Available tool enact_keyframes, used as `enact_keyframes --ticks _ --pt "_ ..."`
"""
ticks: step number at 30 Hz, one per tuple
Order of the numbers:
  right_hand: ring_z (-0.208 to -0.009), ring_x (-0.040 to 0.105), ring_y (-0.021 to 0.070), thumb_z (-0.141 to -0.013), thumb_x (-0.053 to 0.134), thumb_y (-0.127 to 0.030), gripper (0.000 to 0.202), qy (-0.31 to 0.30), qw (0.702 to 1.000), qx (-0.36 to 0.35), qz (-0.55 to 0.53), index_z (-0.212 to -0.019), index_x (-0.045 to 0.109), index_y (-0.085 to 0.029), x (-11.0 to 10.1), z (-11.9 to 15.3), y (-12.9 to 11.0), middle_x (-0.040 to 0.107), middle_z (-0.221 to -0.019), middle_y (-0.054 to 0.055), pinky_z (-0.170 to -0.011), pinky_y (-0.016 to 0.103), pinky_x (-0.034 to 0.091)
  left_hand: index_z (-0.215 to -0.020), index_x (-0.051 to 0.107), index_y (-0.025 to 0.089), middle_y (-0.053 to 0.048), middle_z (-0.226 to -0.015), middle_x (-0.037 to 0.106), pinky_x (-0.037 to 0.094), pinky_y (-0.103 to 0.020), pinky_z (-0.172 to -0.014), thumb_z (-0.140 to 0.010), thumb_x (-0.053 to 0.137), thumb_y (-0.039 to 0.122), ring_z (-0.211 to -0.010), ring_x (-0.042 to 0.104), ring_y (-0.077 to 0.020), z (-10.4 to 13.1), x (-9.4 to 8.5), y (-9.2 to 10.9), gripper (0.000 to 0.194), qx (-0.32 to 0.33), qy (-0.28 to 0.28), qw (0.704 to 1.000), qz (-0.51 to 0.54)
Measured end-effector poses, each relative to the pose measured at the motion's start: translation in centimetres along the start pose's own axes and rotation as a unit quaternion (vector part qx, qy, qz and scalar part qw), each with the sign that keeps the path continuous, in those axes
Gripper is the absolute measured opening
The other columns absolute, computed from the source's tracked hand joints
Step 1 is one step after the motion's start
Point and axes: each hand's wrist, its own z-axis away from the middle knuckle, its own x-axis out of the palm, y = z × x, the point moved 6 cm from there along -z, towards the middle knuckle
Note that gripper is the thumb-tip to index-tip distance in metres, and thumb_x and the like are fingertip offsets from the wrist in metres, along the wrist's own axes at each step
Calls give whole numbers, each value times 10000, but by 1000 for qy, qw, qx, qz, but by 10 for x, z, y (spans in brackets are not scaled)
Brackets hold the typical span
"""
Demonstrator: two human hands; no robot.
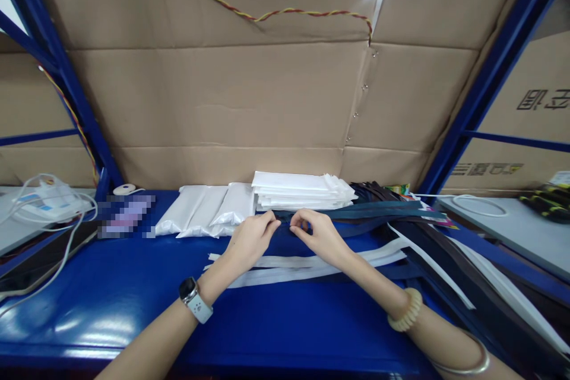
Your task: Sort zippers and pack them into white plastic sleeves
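1. Head view: white strips (pixel 276 275), nearer than L hand (pixel 253 233) & R hand (pixel 318 231); pulling back low cd shift 'em.
2. Hands slightly apart, each prob. pinching dark strip (pixel 285 217) btwn them; loose pinch = slip risk.
3. White stack (pixel 296 183) just beyond hands, cd topple if knocked.

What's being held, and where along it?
Apparently a dark strip, near its left end, between left hand and right hand; each hand's exact grip can't be told.
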Motion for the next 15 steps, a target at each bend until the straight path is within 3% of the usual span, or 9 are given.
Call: enact_keyframes --ticks 4,8,15 --pt "-687 490 146 -794 576 -226 57 7 1000 -13 14 -792 530 -193 -3 1 -6 543 -804 29 -655 267 401 -844 518 188 -21 -682 613 333 -251 -513 -955 308 362 -604 581 -163 0 1 1 295 -6 15 997 -82" --pt "-659 510 146 -852 515 -276 172 -55 998 4 11 -717 575 -188 4 2 -11 567 -724 21 -626 261 380 -899 519 182 -26 -680 621 339 -245 -508 -965 277 358 -608 598 -163 1 1 4 305 0 13 994 -109" --pt "-569 508 118 -873 444 -293 284 -110 983 90 -117 -660 585 -169 22 7 1 593 -620 4 -561 228 364 -892 513 188 -39 -764 634 376 -255 -542 -966 283 316 -688 618 -175 5 2 23 274 68 -17 989 -131"
